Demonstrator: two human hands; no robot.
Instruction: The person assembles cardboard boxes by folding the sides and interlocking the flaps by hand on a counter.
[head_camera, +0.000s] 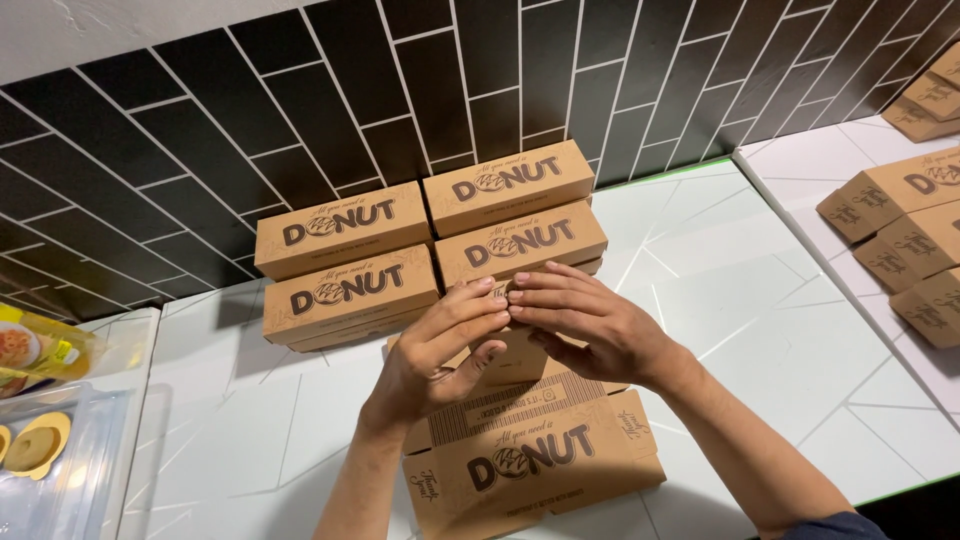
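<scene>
Cardboard box (530, 455), brown and long, is lying on the white bench (740, 300) right in front of the person, its printed side facing the camera. Both hands are working at its far top edge, where a flap (515, 365) is standing partly raised. Left hand (440, 345) is curling over the flap, thumb tucked beneath and fingers pressing on top, so its grip is closing on the flap. Right hand (590, 325) is lying flat across the same edge, fingers extended and pushing down; it is pressing rather than clasping, and nothing is enclosed in it. Fingertips of both hands are meeting at the middle of the box.

Judging progress: the box body is already looking squared up, while the lid end is not yet tucked shut, so closing that flap appears to be what is left on this one.

Behind the hands, 4 finished boxes (430, 250) are sitting against the black tiled wall (300, 90), in 2 stacks of 2, touching side by side. More boxes (900, 230) are sitting well apart at the right. A clear plastic container (50, 450) is showing at the left edge.
</scene>
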